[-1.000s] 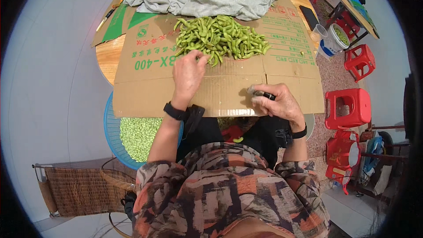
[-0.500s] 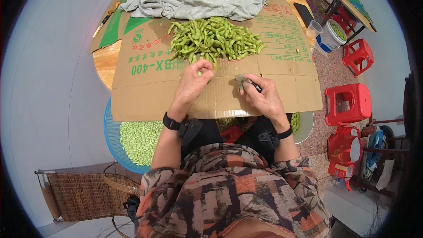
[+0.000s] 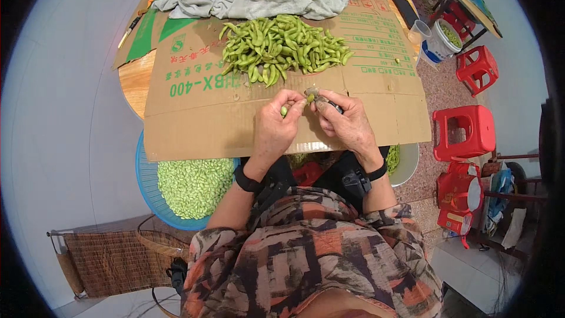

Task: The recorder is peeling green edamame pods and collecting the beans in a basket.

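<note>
– Left hand (image 3: 278, 122) pinches a green pod (image 3: 311, 99); why so close to the right hand (image 3: 350, 122)?
– Probably so both hands' fingertips steady it; the right's also curled round a dark object (image 3: 336, 108).
– And the pod pile (image 3: 282, 50)?
– Just beyond, on the cardboard (image 3: 200, 126), presumably for easy reach.

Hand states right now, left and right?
Left hand: closed, pinching a green pod.
Right hand: closed around a small black object.
</note>
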`<state>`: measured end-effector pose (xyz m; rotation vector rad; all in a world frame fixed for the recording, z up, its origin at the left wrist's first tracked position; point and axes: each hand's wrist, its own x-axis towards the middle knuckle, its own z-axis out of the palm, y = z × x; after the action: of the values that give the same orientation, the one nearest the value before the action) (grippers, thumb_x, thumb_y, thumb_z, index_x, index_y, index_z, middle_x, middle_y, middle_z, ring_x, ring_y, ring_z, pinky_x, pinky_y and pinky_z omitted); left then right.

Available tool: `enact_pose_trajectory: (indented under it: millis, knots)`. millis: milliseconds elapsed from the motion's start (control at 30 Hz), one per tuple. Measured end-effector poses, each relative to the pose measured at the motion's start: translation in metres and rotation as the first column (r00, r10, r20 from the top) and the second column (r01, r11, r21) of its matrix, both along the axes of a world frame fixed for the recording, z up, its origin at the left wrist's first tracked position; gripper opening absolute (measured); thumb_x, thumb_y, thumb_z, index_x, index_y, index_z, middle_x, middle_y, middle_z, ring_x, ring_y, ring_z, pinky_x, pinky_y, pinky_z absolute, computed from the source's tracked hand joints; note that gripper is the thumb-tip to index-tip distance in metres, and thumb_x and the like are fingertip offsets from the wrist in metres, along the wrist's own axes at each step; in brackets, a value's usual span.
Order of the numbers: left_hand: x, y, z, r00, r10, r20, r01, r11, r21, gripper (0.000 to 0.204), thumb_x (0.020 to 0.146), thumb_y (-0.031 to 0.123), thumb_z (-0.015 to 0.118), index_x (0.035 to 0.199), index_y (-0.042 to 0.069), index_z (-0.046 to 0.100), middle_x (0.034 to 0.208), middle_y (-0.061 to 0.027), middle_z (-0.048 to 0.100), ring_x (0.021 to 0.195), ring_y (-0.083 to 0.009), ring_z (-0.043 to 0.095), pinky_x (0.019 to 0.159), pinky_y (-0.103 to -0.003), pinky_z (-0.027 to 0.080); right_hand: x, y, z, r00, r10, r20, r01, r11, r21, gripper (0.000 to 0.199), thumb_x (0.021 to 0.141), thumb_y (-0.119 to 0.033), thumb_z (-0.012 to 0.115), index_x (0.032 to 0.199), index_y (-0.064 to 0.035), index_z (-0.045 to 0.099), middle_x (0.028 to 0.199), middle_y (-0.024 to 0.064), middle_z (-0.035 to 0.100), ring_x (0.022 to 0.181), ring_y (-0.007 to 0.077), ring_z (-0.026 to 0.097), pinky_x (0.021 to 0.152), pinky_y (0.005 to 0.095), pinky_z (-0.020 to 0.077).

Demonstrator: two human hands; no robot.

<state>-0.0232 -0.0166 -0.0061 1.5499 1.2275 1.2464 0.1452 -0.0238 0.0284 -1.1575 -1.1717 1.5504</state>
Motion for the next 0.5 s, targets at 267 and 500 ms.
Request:
enact_pose_trajectory:
  millis: [267, 500]
  knots:
    - [-0.007, -0.004, -0.003, 0.52, -0.093, 0.849, 0.563, 0.785, -0.259, 0.016, 0.092, 0.011, 0.059, 0.104, -0.001, 0.058, 0.082, -0.0046, 0.059, 0.057, -0.0022, 0.04, 0.047, -0.016, 0.031, 0.01, 0.006, -0.004, 0.948, 0.051, -0.315, -0.082, 0.993, -0.086, 0.021, 0.094, -0.006, 0.053, 0.11, 0.005, 0.061, 0.075, 0.0016, 0.057, 0.052, 0.0029, 0.04, 0.042, 0.0189, 0.0301]
    - [0.003, -0.011, 0.006, 0.519, -0.079, 0.851, 0.562, 0.782, -0.271, 0.013, 0.094, 0.015, 0.059, 0.099, 0.003, 0.059, 0.081, -0.0036, 0.058, 0.054, -0.001, 0.036, 0.048, -0.017, 0.028, 0.015, 0.005, 0.006, 0.94, 0.112, -0.322, -0.144, 0.987, -0.077, 0.02, 0.094, -0.005, 0.052, 0.109, 0.0044, 0.061, 0.073, -0.0001, 0.055, 0.052, 0.0021, 0.038, 0.042, 0.0186, 0.0295]
